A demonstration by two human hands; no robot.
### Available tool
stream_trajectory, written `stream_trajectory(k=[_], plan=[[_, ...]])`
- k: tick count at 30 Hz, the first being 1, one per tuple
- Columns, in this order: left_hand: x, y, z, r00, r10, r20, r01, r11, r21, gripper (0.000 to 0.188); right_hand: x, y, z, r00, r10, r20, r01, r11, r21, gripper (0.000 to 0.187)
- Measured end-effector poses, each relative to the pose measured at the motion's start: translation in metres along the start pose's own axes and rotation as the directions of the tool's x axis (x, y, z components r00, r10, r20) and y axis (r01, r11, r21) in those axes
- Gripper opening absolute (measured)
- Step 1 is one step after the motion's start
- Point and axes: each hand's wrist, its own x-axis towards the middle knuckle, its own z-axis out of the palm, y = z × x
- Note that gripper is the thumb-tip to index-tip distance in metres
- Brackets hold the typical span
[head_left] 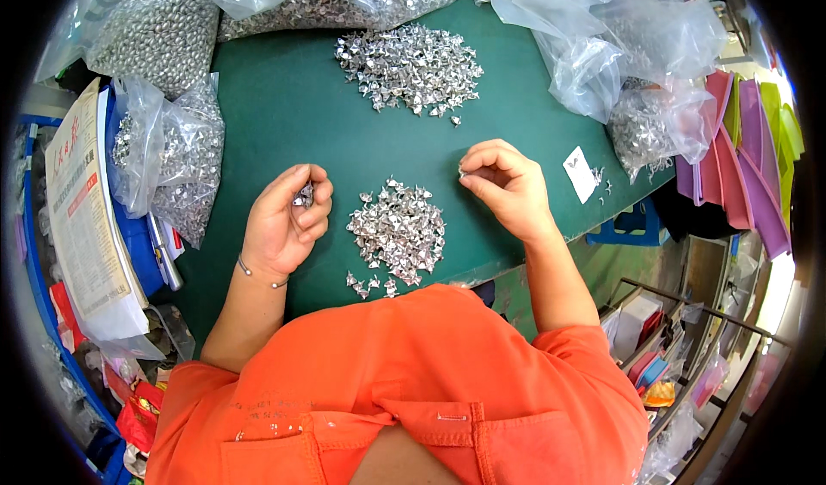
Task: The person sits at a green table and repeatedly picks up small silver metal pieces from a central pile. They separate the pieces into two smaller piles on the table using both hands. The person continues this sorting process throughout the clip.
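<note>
My left hand (286, 225) is curled palm-up around several small silver metal pieces (303, 196), which show between thumb and fingers. To the right, my right hand (509, 191) hovers over the green tabletop (284, 98), thumb and forefinger pinched together. A tiny pale glint shows at its fingertips, too small to name. Between the hands and closer to my body lies a pile of small, pronged silver metal pieces (397, 227), with a few strays at its near edge. A second heap of similar silver pieces (411, 68) sits farther back.
Clear plastic bags of silver parts (155, 37) line the back and left of the table. Another bag (641, 128) stands at the right, near a white card (580, 173). A newspaper (90, 201) lies at the left; purple, pink and green trays (740, 154) hang off at the right.
</note>
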Motion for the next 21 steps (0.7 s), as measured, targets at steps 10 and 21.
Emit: stream_trajectory(k=[10, 21], plan=[[0.0, 0.0, -0.001, 1.0, 0.001, 0.006, -0.001, 1.0, -0.003, 0.023, 0.001, -0.014, 0.004, 0.97, -0.158, 0.185, 0.145, 0.986, 0.079, 0.017], [0.0, 0.001, 0.001, 1.0, -0.007, -0.001, 0.007, 1.0, 0.015, 0.022, 0.047, 0.007, -0.005, 0.987, 0.089, -0.13, -0.109, 0.981, -0.159, 0.01]])
